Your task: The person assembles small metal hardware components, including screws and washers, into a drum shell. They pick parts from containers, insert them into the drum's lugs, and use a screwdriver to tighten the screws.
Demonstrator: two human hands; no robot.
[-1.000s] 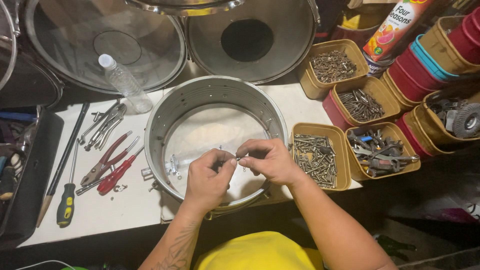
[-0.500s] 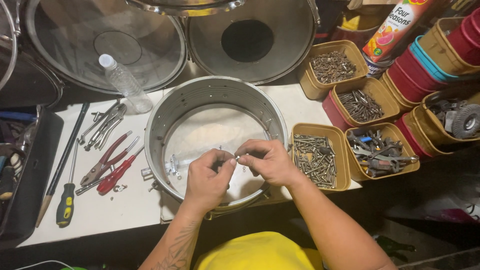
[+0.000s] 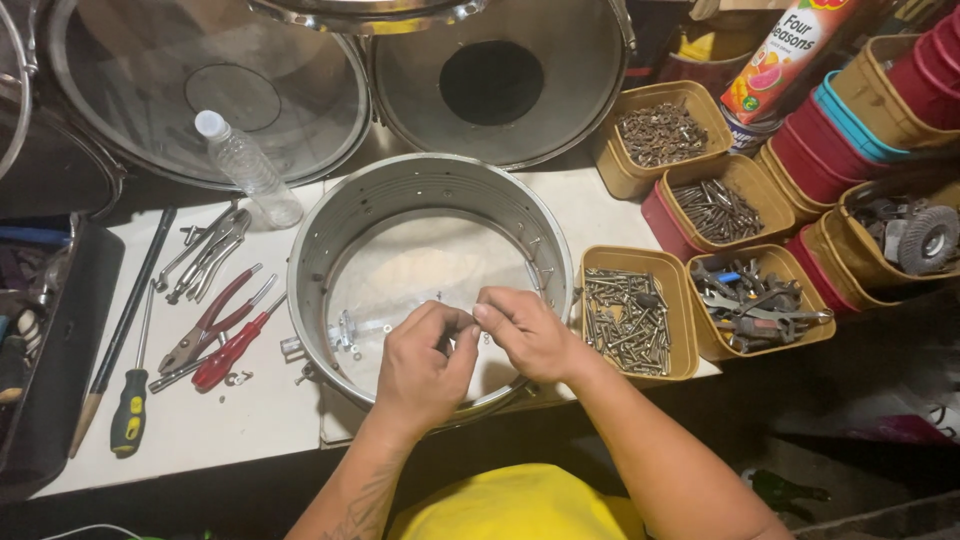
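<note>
A small metal fastener (image 3: 478,322) is pinched between the fingertips of both hands, the left hand (image 3: 425,365) and right hand (image 3: 525,335), above the open drum shell (image 3: 420,190), equally near to each.

Your silver-grey metal drum shell (image 3: 430,200) is the landmark. Left of it: your red-handled pliers (image 3: 235,345), a screwdriver (image 3: 130,410) with black-and-yellow grip, a clear plastic bottle (image 3: 250,170) with white cap. Right of it: mustard-yellow tubs (image 3: 630,325) of grey screws, then red (image 3: 935,50) and teal (image 3: 850,110) tubs. Below it: your yellow shirt (image 3: 520,505).
</note>
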